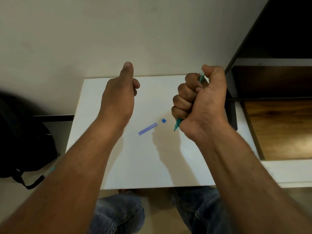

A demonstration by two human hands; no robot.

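Down on the floor to the left sits a black backpack (25, 141), well clear of the white worktop (135, 166). Over the worktop's far left part the left hand (118, 97) is raised, thumb straight up, its fingers (136, 86) curled into the palm with nothing showing in them. Between the two hands a violet strip (148, 128) lies flat and slanted on the worktop, with a small blue piece (163, 120) just beside its upper end, apart from it. To the right, the right hand (202, 105) makes a fist clamped round a teal pen (177, 125), whose tip pokes out below, near the blue piece. Beyond it stands a dark shelf unit (270, 81) against the worktop's right edge.
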